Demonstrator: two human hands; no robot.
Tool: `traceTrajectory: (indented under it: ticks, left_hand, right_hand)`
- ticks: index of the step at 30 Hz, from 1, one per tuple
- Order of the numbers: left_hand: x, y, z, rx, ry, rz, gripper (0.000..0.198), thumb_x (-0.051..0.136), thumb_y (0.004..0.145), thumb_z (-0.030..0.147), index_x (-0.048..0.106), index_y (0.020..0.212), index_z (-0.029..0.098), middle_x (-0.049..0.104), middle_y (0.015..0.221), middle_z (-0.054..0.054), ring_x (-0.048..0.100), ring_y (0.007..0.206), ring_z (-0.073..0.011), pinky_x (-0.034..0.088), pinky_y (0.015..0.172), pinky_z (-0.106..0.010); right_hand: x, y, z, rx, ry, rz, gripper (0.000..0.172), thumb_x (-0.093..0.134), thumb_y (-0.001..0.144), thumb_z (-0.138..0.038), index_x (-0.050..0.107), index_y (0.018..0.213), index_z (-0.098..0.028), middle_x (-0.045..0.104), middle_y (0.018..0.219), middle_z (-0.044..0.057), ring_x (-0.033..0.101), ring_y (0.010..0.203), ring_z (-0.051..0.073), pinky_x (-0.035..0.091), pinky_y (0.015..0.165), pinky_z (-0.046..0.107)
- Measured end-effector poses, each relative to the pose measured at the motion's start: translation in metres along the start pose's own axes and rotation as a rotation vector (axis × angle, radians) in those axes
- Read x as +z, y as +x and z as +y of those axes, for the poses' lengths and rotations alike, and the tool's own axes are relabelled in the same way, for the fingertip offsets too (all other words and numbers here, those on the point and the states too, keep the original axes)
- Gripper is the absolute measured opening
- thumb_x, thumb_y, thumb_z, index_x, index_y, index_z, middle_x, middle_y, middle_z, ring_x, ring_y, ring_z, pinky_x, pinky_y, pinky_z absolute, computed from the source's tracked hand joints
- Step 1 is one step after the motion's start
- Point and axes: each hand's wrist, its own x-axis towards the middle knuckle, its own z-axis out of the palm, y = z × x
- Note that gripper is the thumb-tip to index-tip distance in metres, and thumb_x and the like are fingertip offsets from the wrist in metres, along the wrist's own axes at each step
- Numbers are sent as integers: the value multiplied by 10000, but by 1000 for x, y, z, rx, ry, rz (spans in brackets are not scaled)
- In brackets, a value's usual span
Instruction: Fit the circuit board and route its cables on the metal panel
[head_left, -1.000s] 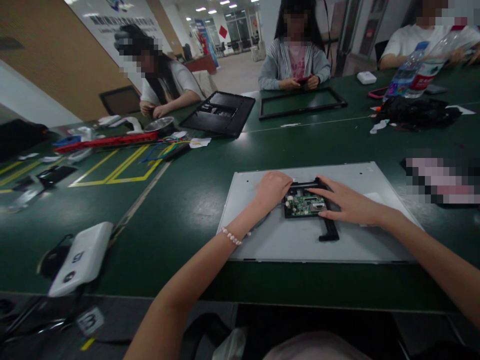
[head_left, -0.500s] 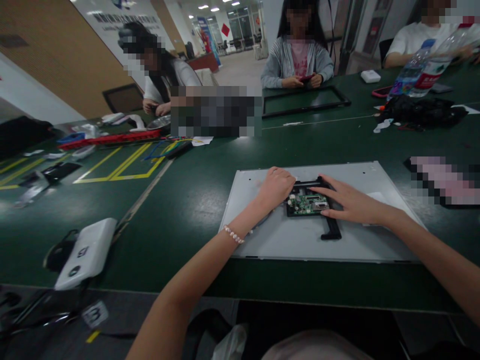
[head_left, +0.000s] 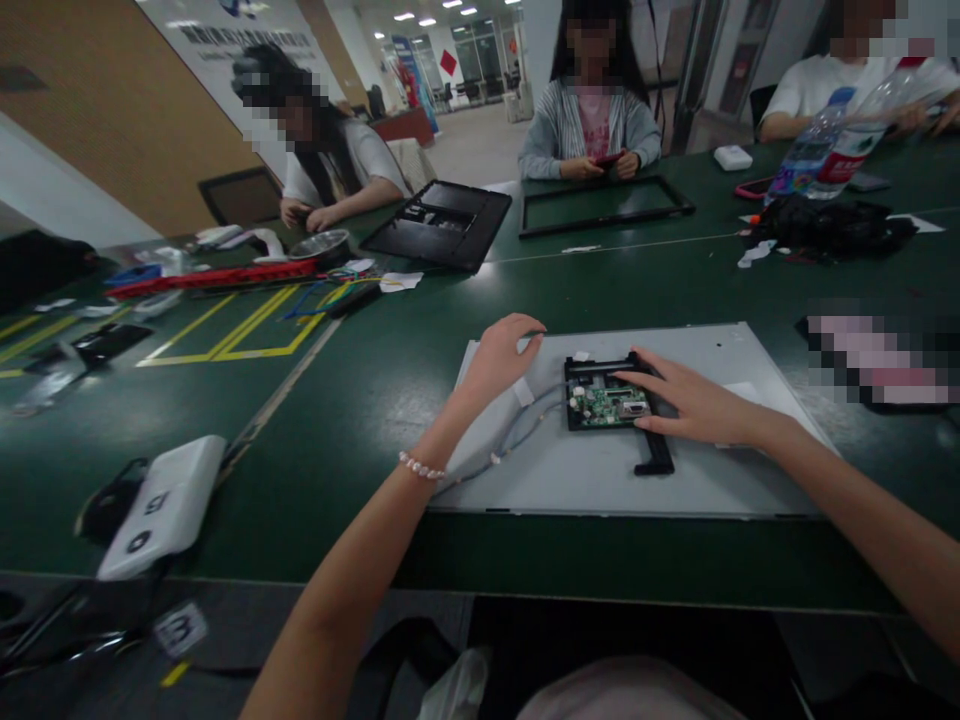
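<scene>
A flat grey-white panel (head_left: 720, 480) lies on the green table. On it sits a black bracket (head_left: 660, 453) framing a green circuit board (head_left: 600, 405). My right hand (head_left: 694, 400) rests over the bracket's right side, fingers spread, with fingertips at the board's edge. Above the panel's upper left part is my left hand (head_left: 504, 358), clear of the bracket, thumb and fingers bent close together around something small and dark that I cannot make out. Grey cables (head_left: 517, 435) with a white tag run from the board toward the panel's lower left.
A black plastic cover (head_left: 442, 225) and a black frame (head_left: 607, 216) lie across the table. Bottles (head_left: 844, 160) and a black bundle (head_left: 832, 228) are at the back right. A white device (head_left: 161, 510) sits left, a pink object (head_left: 877, 350) right. Several people sit opposite.
My left hand has moved left, away from the bracket, uncovering the cables and the board's left side. My right hand stays on the bracket. The view has shifted slightly.
</scene>
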Motion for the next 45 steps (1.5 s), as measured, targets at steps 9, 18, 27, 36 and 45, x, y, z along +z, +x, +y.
traceTrajectory:
  ticks: [9,18,27,36,45]
  left_hand:
    - [-5,-31,-48,-292,59,-21,245,585,833,286,691,1011,154,633,1041,-100,591,1018,-213,480,949,-356]
    - [-13,-27,-38,-322,-148,-213,382,436,932,456,694,932,174,700,860,-42,609,730,-145,477,692,-242]
    - [-24,-30,-38,-379,-339,-291,210,605,770,329,710,827,156,683,710,-22,578,599,-118,447,572,-222]
    - [-45,-29,-25,-443,-640,-253,180,637,771,343,657,763,164,674,720,-44,489,527,-75,389,501,-204]
    - [-56,-31,-15,-403,-624,-733,200,647,783,366,665,830,173,733,762,-66,543,507,-90,370,451,-198]
  right_hand:
    - [-1,-1,-2,11,-14,-11,697,504,893,-573,312,1520,-339,139,1635,40,303,1419,375,330,1123,576]
    - [0,-1,2,3,-26,-21,701,507,893,-580,310,1519,-332,125,1637,47,298,1425,359,324,1126,576]
    - [0,-2,1,14,-6,-21,699,513,888,-580,316,1515,-344,121,1639,32,302,1421,370,326,1120,590]
    - [0,-2,2,32,-13,-40,705,508,885,-593,320,1515,-337,121,1639,25,301,1419,376,330,1122,586]
    - [-1,-2,-1,40,-15,-25,691,507,889,-579,336,1510,-328,138,1635,38,300,1419,381,331,1119,588]
